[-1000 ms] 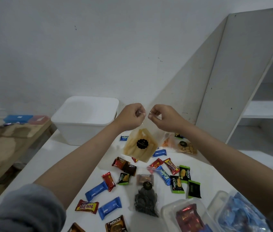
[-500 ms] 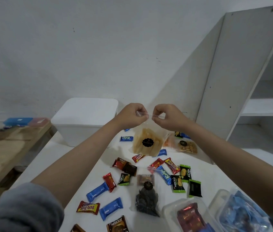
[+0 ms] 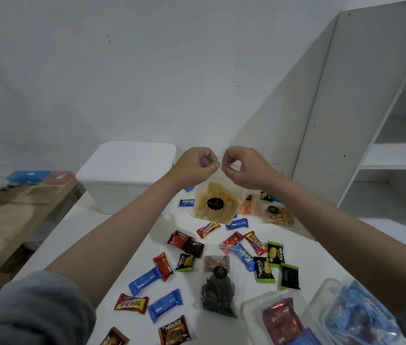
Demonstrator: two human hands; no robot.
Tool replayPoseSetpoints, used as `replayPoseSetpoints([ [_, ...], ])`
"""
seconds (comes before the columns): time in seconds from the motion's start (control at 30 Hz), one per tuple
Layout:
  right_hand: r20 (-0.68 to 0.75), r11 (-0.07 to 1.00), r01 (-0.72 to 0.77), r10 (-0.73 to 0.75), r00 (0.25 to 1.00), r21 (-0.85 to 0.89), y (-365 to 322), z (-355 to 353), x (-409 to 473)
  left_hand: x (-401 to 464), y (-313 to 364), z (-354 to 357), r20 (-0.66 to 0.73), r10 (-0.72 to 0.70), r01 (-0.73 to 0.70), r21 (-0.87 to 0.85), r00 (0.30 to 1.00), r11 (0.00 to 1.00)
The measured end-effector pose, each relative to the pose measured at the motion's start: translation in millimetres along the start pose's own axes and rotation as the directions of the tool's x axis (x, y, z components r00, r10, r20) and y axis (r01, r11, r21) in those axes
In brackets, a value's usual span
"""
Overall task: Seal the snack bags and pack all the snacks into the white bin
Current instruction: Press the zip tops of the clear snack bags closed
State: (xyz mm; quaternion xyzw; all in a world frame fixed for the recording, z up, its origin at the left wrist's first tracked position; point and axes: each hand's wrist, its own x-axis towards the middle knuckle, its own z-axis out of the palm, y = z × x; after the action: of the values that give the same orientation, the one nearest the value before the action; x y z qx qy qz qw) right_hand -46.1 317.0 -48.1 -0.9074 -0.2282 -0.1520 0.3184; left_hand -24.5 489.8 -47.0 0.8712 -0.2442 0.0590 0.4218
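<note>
Pinching fingers (image 3: pixel 215 165) hold clear crinkly snack bag (image 3: pixel 213 202).

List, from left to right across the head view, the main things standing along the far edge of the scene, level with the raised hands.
Blue box → white bin → left hand → right hand → white shelf unit.

Soft, even light with a cool grey cast fills the scene; no lamp or window shows. Shadows are faint, lying pale under the arms on the bench (image 3: pixel 77 235). The wide lens bends the shelf unit (image 3: pixel 361 100) into a strong slant. The left edge and the sleeve (image 3: pixel 30 312) look smeared and blurry.
</note>
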Motion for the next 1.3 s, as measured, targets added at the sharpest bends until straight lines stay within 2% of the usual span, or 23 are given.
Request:
replayPoseSetpoints([
  [0.23, 0.041, 0.999, -0.037, 0.038, 0.998, -0.014, 7, 3, -3, -1, -4, 2, 0.076, 0.010, -0.010, 0.009, 0.997, 1.000],
  [0.47, 0.088, 0.994, -0.096, 0.091, 0.992, 0.057, 12, 0, 0, -3, 0, 4, 0.114, 0.027, -0.026, -0.010, 0.993, 1.000],
  [0.63, 0.145, 0.987, -0.158, 0.150, 0.978, 0.041, 19, -8, 1, -6, -5, -1, 0.129, -0.033, 0.036, -0.026, 0.991, 0.999],
  [0.77, 0.158, 0.969, -0.227, 0.210, 0.965, 0.099, 27, -19, -3, -9, -11, -8, 0.107, -0.108, 0.118, -0.086, 0.988, 0.989],
  [0.93, 0.154, 0.975, -0.209, 0.195, 0.969, 0.077, 24, -11, -9, -4, -9, -3, 0.183, -0.152, 0.152, 0.014, 0.971, 0.988],
  [1.07, 0.148, 0.983, -0.172, 0.161, 0.976, 0.062, 23, -9, -10, -1, -3, 5, 0.177, -0.091, 0.084, 0.046, 0.980, 0.995],
  [1.3, 0.098, 0.988, -0.141, 0.134, 0.986, 0.070, 23, -6, -11, 2, 0, 7, 0.168, -0.071, 0.064, 0.047, 0.983, 0.997],
])
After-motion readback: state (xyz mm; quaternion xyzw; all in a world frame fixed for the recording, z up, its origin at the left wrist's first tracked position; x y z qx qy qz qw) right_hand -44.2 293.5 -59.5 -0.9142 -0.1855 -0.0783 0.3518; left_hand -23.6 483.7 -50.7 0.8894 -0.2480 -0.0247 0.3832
